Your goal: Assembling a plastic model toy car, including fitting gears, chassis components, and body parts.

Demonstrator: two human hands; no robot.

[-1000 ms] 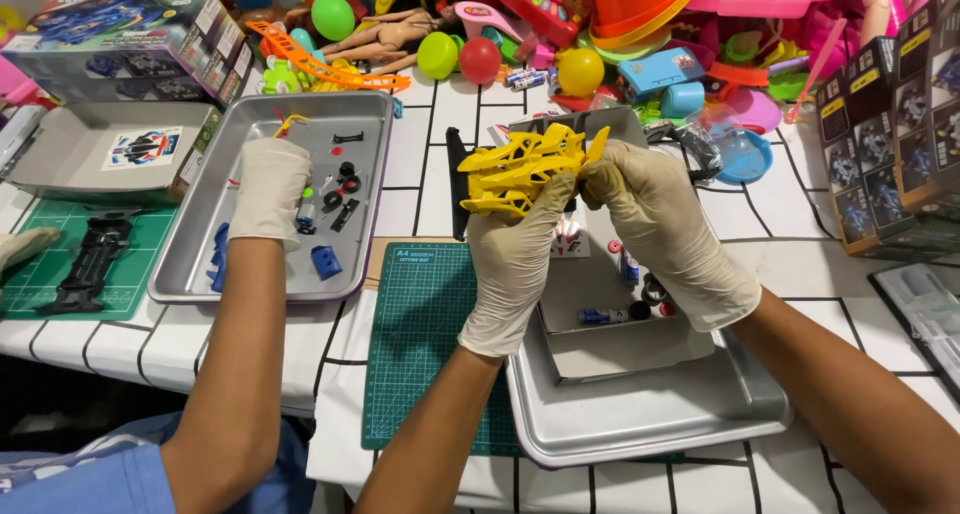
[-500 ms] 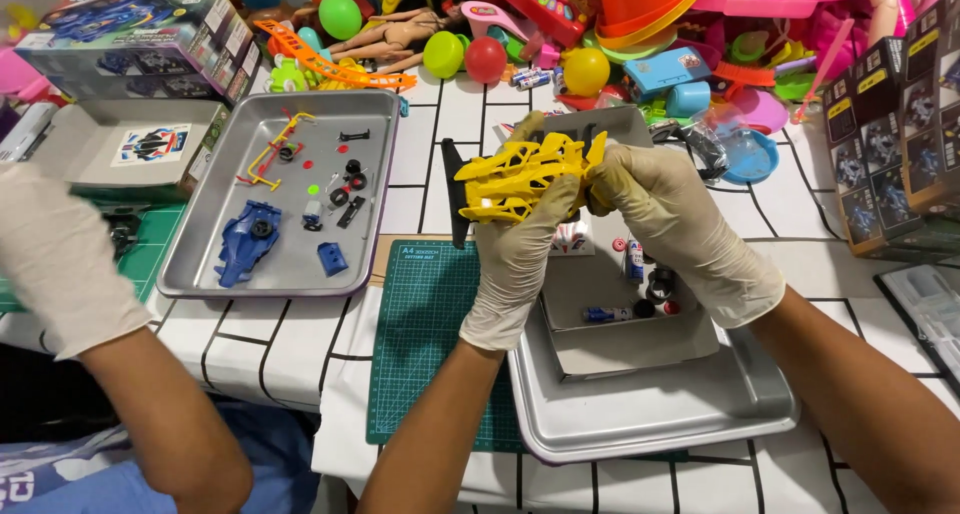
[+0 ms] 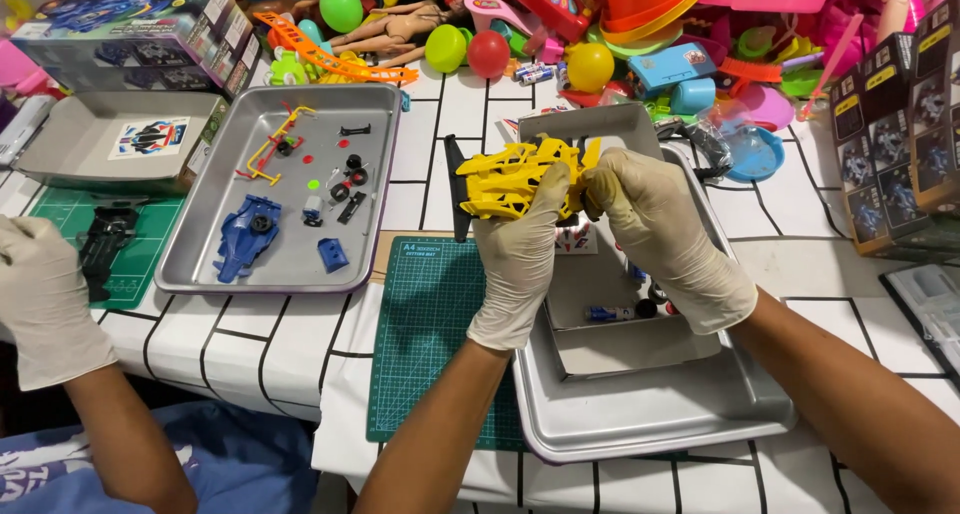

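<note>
Centrally, gloved hands (image 3: 590, 224) gripping yellow part frame (image 3: 510, 179), dark boxes (image 3: 905, 124) right

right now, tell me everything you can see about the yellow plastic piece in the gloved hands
The yellow plastic piece looks like a glossy moulded frame of thin bars with small parts attached, open gaps between them. It is held up above the metal tray, tilted, lying roughly sideways. The left hand grips it from below, thumb over its front, and the right hand pinches its right end. Both hands wear pale gloves. Its far side is hidden.
</note>
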